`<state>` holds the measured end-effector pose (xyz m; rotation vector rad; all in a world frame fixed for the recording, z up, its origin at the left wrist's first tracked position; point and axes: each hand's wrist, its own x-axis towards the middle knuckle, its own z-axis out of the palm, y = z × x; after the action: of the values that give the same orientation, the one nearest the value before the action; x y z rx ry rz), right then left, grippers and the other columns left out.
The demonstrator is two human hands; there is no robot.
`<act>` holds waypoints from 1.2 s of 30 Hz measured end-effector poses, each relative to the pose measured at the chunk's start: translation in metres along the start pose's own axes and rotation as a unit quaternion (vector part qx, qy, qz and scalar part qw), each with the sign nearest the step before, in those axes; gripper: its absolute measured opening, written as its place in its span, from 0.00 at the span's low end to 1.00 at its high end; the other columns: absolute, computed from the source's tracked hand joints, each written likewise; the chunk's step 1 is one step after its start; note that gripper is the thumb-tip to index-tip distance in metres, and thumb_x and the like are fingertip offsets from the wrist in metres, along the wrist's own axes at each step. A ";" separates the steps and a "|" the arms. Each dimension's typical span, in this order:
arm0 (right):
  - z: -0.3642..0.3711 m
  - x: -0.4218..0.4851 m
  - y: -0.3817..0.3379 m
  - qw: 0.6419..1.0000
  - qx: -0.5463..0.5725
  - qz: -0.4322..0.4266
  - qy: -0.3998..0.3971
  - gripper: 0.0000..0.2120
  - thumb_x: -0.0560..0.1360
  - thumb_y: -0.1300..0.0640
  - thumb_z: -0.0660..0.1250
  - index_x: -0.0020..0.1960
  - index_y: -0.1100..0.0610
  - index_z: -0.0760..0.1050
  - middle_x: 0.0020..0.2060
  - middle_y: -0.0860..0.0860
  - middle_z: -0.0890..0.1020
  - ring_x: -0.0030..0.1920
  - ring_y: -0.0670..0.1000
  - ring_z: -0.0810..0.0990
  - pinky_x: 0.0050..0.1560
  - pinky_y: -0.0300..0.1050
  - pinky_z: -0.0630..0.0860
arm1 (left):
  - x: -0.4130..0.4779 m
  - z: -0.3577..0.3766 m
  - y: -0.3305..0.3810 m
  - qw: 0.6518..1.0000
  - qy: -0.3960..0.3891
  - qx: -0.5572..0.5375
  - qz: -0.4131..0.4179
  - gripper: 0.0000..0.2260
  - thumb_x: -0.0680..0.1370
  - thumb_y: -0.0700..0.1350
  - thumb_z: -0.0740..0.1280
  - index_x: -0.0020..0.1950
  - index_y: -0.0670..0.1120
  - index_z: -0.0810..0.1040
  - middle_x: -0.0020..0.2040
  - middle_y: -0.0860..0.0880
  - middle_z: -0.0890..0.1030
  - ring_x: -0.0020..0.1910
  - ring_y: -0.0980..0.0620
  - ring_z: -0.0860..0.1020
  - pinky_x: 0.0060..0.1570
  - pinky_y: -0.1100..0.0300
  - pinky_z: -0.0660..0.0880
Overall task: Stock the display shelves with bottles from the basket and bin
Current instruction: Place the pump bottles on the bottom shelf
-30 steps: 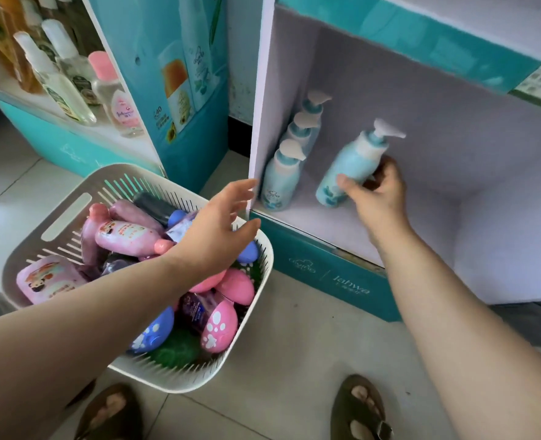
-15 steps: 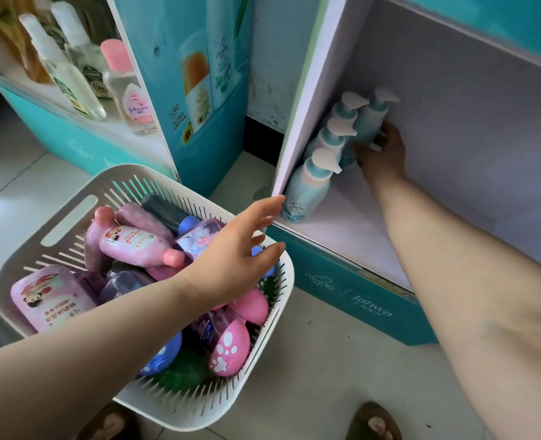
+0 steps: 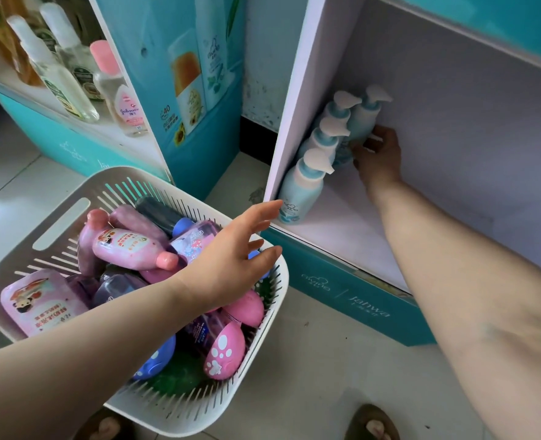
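A white slatted basket (image 3: 56,217) sits on the floor at the left, full of pink, purple and blue bottles (image 3: 126,246). My left hand (image 3: 231,258) hovers over its right side with fingers spread, holding nothing. Inside the white display shelf (image 3: 351,236) on the right, three light-blue pump bottles (image 3: 301,192) stand in a row along the left wall. My right hand (image 3: 378,157) grips a fourth light-blue pump bottle (image 3: 363,122) at the back of the shelf, beside the row.
A second shelf (image 3: 110,131) at the upper left holds clear spray bottles and a pink-capped bottle (image 3: 126,106). A teal printed panel (image 3: 193,90) separates the two shelves. Sandalled feet (image 3: 374,423) show at the bottom on the tiled floor.
My right hand has carried the pump bottle from the shelf's front middle to the back, beside the row. The left hand stays spread over the basket. The view has come closer.
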<state>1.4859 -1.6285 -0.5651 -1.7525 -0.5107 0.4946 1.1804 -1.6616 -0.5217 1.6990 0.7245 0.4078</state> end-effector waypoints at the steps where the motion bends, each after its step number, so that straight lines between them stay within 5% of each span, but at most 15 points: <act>1: 0.000 0.001 0.000 1.000 0.000 0.001 -0.007 0.15 0.69 0.64 0.70 0.50 0.50 0.69 0.43 0.50 0.80 0.41 0.48 0.78 0.46 0.46 0.75 | 0.001 0.001 0.000 1.000 -0.001 0.000 -0.001 0.25 0.78 0.38 0.64 0.63 0.66 0.62 0.65 0.62 0.70 0.66 0.64 0.68 0.61 0.70 0.68; 6: -0.001 0.003 0.003 1.000 0.003 0.002 -0.014 0.15 0.71 0.63 0.69 0.53 0.52 0.70 0.45 0.53 0.80 0.42 0.51 0.78 0.46 0.47 0.75 | 0.002 0.007 0.000 1.000 -0.002 0.001 -0.002 0.26 0.78 0.37 0.64 0.62 0.67 0.62 0.64 0.63 0.70 0.65 0.66 0.68 0.60 0.70 0.69; 11: 0.001 0.007 -0.007 0.994 -0.091 -0.044 -0.034 0.27 0.67 0.57 0.71 0.65 0.52 0.68 0.53 0.54 0.80 0.47 0.52 0.80 0.47 0.47 0.77 | 0.000 0.010 -0.003 1.000 -0.006 0.008 -0.005 0.25 0.78 0.38 0.63 0.64 0.66 0.62 0.67 0.59 0.70 0.66 0.67 0.67 0.61 0.68 0.70; 19: -0.008 0.007 -0.015 0.976 -0.193 -0.093 -0.038 0.27 0.68 0.54 0.72 0.65 0.54 0.68 0.54 0.50 0.80 0.51 0.52 0.80 0.53 0.44 0.75 | 0.002 0.008 -0.002 1.000 -0.002 -0.004 -0.003 0.25 0.78 0.38 0.64 0.63 0.66 0.62 0.67 0.58 0.70 0.66 0.65 0.67 0.60 0.71 0.69; 23: -0.003 0.003 -0.020 0.975 -0.179 -0.121 -0.043 0.29 0.68 0.54 0.73 0.67 0.50 0.67 0.57 0.49 0.79 0.54 0.49 0.78 0.54 0.40 0.73 | -0.001 0.007 -0.003 1.000 -0.001 -0.018 -0.015 0.24 0.73 0.47 0.63 0.63 0.68 0.61 0.63 0.63 0.70 0.64 0.69 0.68 0.58 0.74 0.68; 28: -0.007 0.000 -0.024 0.974 -0.195 -0.110 -0.029 0.29 0.66 0.54 0.73 0.65 0.53 0.67 0.52 0.47 0.79 0.50 0.50 0.79 0.51 0.41 0.74 | 0.000 0.005 -0.001 1.000 0.007 -0.021 -0.019 0.27 0.78 0.38 0.64 0.64 0.66 0.59 0.62 0.62 0.70 0.66 0.63 0.68 0.60 0.70 0.69; 36: -0.016 -0.006 -0.012 0.959 -0.260 -0.110 -0.020 0.33 0.66 0.49 0.73 0.66 0.54 0.63 0.54 0.52 0.79 0.52 0.55 0.78 0.52 0.48 0.75 | -0.001 0.004 0.003 1.000 0.014 -0.005 -0.020 0.27 0.78 0.39 0.64 0.67 0.64 0.58 0.61 0.63 0.71 0.65 0.64 0.68 0.59 0.70 0.69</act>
<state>1.4897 -1.6420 -0.5494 -2.1511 -0.9171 0.2469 1.1832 -1.6652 -0.5198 1.6708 0.7743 0.4081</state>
